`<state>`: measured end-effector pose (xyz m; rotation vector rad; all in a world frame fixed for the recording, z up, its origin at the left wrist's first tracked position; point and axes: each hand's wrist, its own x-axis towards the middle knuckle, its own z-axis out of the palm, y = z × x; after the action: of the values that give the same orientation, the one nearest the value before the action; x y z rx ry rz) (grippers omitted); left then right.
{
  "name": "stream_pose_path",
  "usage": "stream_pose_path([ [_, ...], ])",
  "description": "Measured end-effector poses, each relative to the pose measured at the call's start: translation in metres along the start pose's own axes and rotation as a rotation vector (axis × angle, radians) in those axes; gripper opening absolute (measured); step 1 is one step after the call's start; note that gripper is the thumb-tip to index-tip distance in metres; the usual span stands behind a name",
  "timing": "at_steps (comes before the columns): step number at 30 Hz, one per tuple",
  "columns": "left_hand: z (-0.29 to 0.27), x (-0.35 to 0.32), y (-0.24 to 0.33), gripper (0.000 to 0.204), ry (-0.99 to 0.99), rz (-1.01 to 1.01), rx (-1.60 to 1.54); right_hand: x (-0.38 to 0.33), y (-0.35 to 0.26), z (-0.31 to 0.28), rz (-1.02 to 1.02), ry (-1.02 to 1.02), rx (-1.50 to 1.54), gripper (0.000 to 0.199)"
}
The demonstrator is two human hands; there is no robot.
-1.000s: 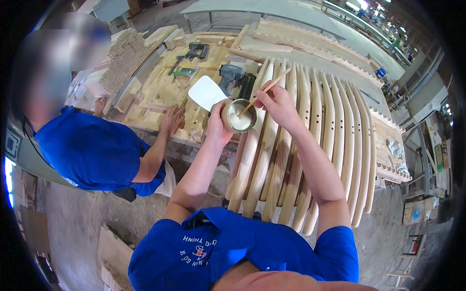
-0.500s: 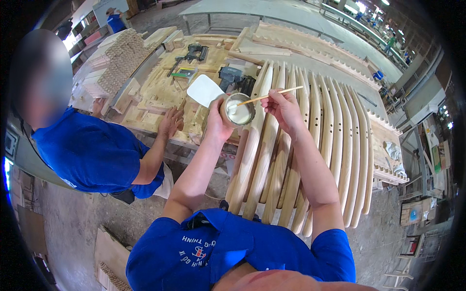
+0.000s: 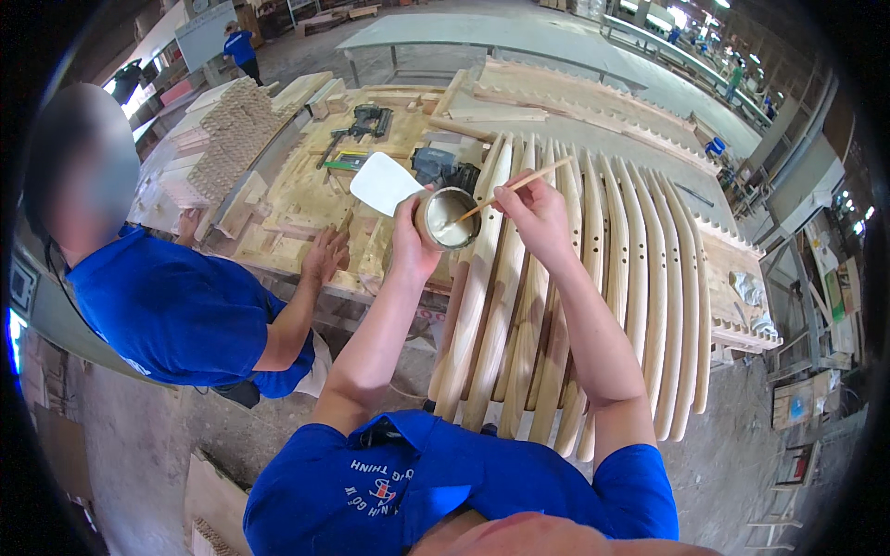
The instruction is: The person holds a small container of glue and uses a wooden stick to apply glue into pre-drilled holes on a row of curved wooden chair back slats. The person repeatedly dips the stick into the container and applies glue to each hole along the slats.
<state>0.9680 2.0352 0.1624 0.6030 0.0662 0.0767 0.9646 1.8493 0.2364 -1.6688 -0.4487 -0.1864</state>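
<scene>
A: How is the stick (image 3: pixel 547 171) held?

B: It is pinched narrowly by the fingers of the right hand (image 3: pixel 538 218), and its lower tip is dipped into the white mixture (image 3: pixel 442 219) in the pot (image 3: pixel 423 222).

A: Where is the pot placed from those fingers?

B: It is held to their left and slightly nearer the body. The stick's long axis is slanted down leftward, from beyond the right fingers into the pot's mouth. The left hand (image 3: pixel 413 246) is nearer the pot; its fingers are wrapped around the wall.

A: Is the white panel (image 3: pixel 383 185) gripped too?

B: That cannot be told; it is seen just beyond the left fingers, to their left.

A: And farther out?

B: Curved wooden pieces (image 3: pixel 640 269) are ranged beneath and rightward of the right fingers. Leftward of the left fingers, a co-worker's hand (image 3: pixel 324 257) is rested on the worktop (image 3: pixel 306 204).
</scene>
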Motion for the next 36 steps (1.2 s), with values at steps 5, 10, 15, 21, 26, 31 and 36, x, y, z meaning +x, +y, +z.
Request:
stream_pose_path([
  [5,0.007,-0.004,-0.006,0.036,0.020,-0.035,-0.033,0.005,0.017,0.006,0.212,-0.006,0.184,0.016],
  [10,0.004,-0.002,-0.005,0.035,0.040,-0.057,-0.097,0.003,0.038,0.000,0.339,0.016,0.598,0.012],
  [15,-0.003,0.004,0.001,0.035,0.041,-0.076,-0.160,0.000,0.029,-0.007,0.248,0.018,0.612,0.007],
  [21,-0.006,0.006,-0.002,0.034,0.006,0.010,-0.022,0.001,0.008,0.004,0.093,-0.006,0.092,0.015],
  [26,0.004,0.004,-0.008,0.032,0.000,-0.061,-0.057,0.003,0.030,0.007,0.328,0.005,0.397,0.015],
  [31,-0.005,0.011,-0.010,0.037,-0.011,-0.081,-0.083,-0.001,0.043,-0.002,0.435,0.021,0.689,0.012],
  [36,-0.011,0.016,-0.012,0.046,-0.001,-0.212,-0.136,-0.005,0.038,-0.007,0.354,0.021,0.768,0.009],
])
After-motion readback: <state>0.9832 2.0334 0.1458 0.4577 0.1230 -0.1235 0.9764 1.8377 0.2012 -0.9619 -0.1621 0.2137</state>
